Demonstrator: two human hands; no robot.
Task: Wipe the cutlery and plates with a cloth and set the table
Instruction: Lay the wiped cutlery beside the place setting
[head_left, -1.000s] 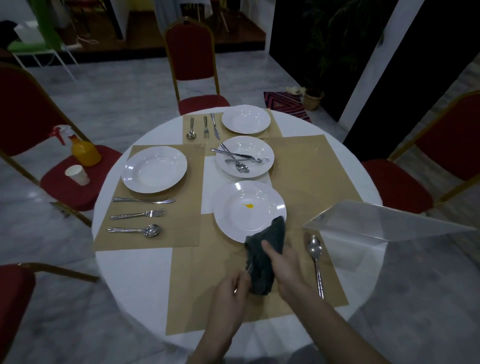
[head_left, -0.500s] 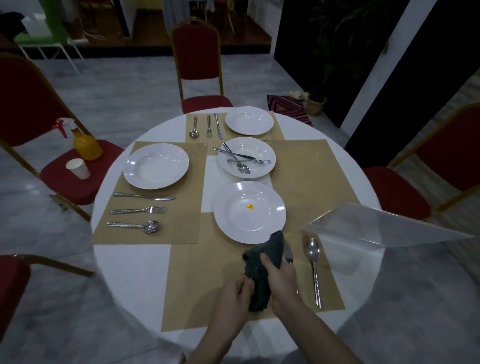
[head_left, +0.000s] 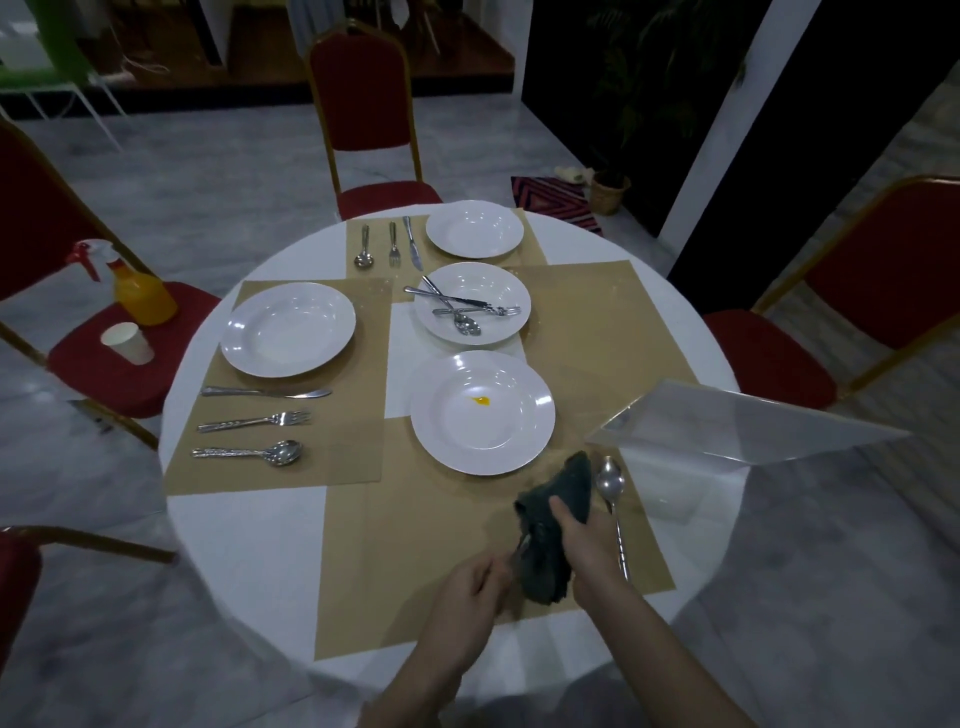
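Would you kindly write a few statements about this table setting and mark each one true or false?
1. The right hand grips the dark cloth. True.
2. The nearest plate is spotless. False: it has a small yellow spot at its centre.
3. A spoon lies on the placemat to the right of the cloth. True.
4. The middle plate is empty. False: a knife, fork and spoon lie on it.
5. The left hand rests flat and open on the table. False: its fingers curl round a piece of cutlery that runs into the cloth.
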